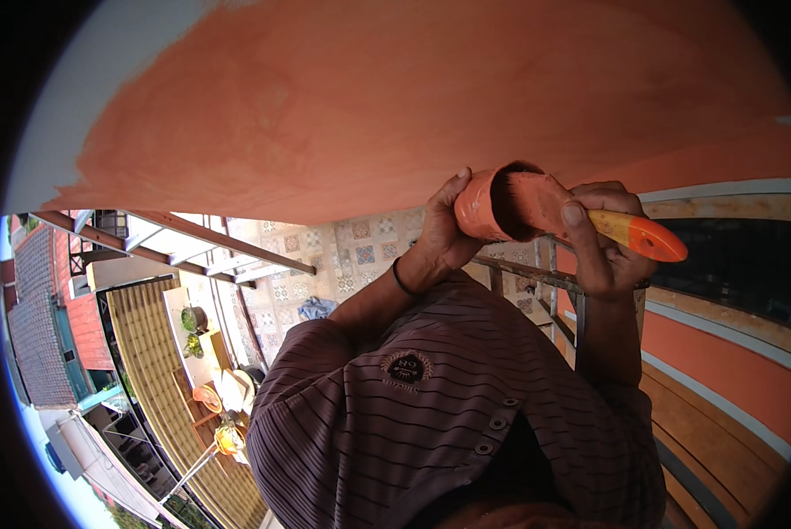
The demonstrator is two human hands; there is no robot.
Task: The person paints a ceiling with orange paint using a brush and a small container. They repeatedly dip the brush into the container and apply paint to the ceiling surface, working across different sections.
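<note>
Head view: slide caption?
Left hand holds a paint-coated cup, right hand a brush at its mouth, near a partly painted wall.

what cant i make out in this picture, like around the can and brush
How full the can is: head view, its wall and the brush block the inside.
Left hand: head view, most fingers are hidden behind the can.
Blue bundle on the tiled floor: head view, too small to identify.
</note>
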